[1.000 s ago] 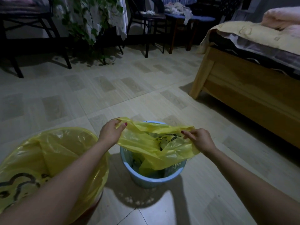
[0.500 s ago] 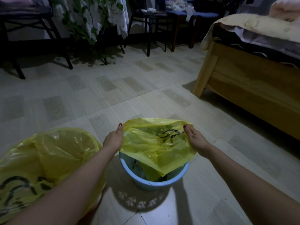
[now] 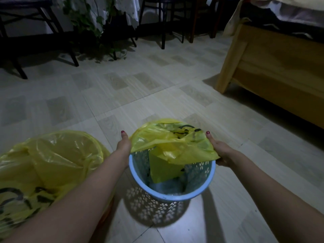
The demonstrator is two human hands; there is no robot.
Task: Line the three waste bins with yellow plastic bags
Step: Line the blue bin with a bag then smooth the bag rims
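A small blue perforated bin (image 3: 198,188) stands on the floor in front of me. A yellow plastic bag (image 3: 171,142) with black print lies over the far half of its rim, and part of it hangs down inside. My left hand (image 3: 123,146) grips the bag's edge at the bin's left rim. My right hand (image 3: 220,151) grips the bag's edge at the right rim. The near half of the rim is bare. At the lower left a larger bin is lined with a yellow bag (image 3: 52,165); my left forearm crosses over it.
A wooden bed frame (image 3: 273,67) with bedding stands at the right. Dark chairs and table legs (image 3: 163,23) and a trailing green plant (image 3: 87,20) line the back of the room. Pale tiled floor (image 3: 140,95) stretches between them and the bins.
Both hands have slid down from above the bin to its left and right rim, pulling the bag's mouth over the far edge. The view has tipped downward and closer.
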